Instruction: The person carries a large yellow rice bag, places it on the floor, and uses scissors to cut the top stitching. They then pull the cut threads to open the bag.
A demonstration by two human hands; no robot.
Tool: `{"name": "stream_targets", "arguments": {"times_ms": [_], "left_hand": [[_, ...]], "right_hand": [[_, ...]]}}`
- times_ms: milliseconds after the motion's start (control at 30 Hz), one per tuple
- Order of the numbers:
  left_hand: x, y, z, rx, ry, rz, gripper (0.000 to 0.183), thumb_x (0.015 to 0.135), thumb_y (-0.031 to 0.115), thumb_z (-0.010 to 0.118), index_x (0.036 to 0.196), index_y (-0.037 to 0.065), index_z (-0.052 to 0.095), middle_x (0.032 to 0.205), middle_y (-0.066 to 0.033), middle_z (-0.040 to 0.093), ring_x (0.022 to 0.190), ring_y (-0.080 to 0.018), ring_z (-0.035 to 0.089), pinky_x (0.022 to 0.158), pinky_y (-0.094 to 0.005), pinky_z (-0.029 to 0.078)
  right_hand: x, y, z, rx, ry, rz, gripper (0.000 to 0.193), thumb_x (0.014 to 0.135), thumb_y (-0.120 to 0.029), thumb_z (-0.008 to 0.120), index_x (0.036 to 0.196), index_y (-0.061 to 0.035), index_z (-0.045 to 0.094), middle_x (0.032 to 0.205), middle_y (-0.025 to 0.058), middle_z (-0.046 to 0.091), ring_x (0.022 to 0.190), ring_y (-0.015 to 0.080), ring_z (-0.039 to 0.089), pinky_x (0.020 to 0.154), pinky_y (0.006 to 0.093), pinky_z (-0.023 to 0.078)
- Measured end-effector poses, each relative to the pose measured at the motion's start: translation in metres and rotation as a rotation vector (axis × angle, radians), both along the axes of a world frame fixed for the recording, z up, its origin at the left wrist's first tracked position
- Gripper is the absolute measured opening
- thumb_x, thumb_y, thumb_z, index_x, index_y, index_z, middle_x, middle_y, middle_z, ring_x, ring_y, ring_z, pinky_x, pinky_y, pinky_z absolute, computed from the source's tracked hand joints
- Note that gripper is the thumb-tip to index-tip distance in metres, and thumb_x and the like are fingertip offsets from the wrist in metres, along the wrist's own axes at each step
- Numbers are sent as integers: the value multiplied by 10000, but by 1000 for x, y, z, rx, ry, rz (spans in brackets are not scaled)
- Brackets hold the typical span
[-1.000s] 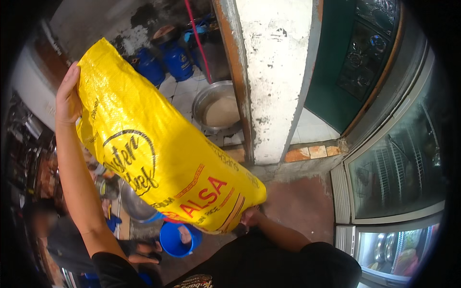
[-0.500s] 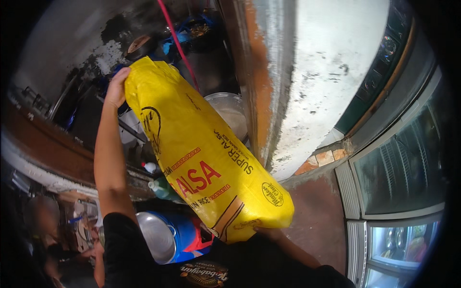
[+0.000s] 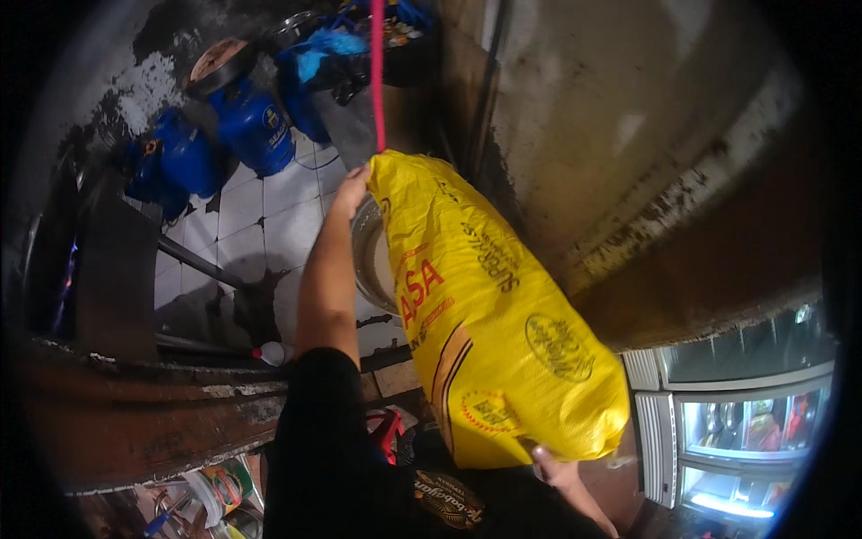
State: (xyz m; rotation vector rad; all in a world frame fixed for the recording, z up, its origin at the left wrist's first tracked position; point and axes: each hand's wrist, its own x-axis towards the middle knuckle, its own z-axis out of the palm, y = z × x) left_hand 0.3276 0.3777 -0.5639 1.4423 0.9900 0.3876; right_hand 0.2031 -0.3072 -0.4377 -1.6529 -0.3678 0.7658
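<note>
Two hands carry one big yellow sack (image 3: 494,332), which fills the middle of the view. The left hand (image 3: 352,187) has its grip clamped on the sack's top corner, arm stretched up and away from the body. The right hand (image 3: 558,469) is under the bottom corner, fingers pressed up against the sack; most of that grip is hidden by the sack, so how far it closes cannot be told.

Room is tight on the right of the sack: a stained concrete pillar (image 3: 628,153) stands just beside it, and a glass-fronted cooler (image 3: 727,431) sits low beyond the right hand. Left of the top grip the tiled floor (image 3: 260,225) lies more open, with blue gas cylinders (image 3: 251,126) well apart from the sack, and a dark bench (image 3: 135,413) edge runs below the left arm.

A metal basin (image 3: 370,260) shows only as a sliver behind the sack near the top grip. A red cord (image 3: 378,72) hangs down to that same corner; whether it touches is unclear.

The sack's long axis runs diagonally, from the top grip down and rightward to the lower grip.
</note>
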Motion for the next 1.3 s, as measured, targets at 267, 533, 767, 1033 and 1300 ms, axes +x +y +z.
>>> {"name": "stream_targets", "arguments": {"times_ms": [267,533,767,1033,1300], "left_hand": [[-73,-123,-132,-621,139,157,874,933,647,573,1606,155,309,1635,-139,318,1427,-379,371,1122,-608,320],[-126,-308,-54,-723,-362,-132,855,954,708,494,1582,153,325,1603,-132,361,1439,-360,359,1090,-602,357],[-119,-339,-9,-874,-541,-66,1023,879,832,473,1648,267,105,1715,-85,80,1543,-475,61,1166,-697,212],[-121,-332,-9,-841,-580,-27,1017,916,799,461,1653,216,71,1715,-151,59,1530,-488,137,1150,-698,269],[-119,-330,0,-967,-608,-20,1067,891,786,535,1653,215,53,1676,-247,105,1510,-508,192,1128,-707,305]], "right_hand": [[93,123,108,40,-203,-156,361,952,-195,745,1211,8,598,1056,68,678,915,158,634,798,287,513],[152,249,189,-58,-395,88,443,968,-297,673,1257,34,612,1049,99,676,914,202,642,809,329,500],[181,303,267,-33,-268,125,282,1010,-192,592,1191,22,624,921,83,711,664,88,648,572,215,531],[195,329,297,-211,-439,328,263,965,-201,695,1121,5,646,725,-6,655,436,27,457,372,178,337],[186,355,309,-487,-706,498,354,942,-264,740,1152,10,659,825,10,697,521,29,496,435,188,382]]}}
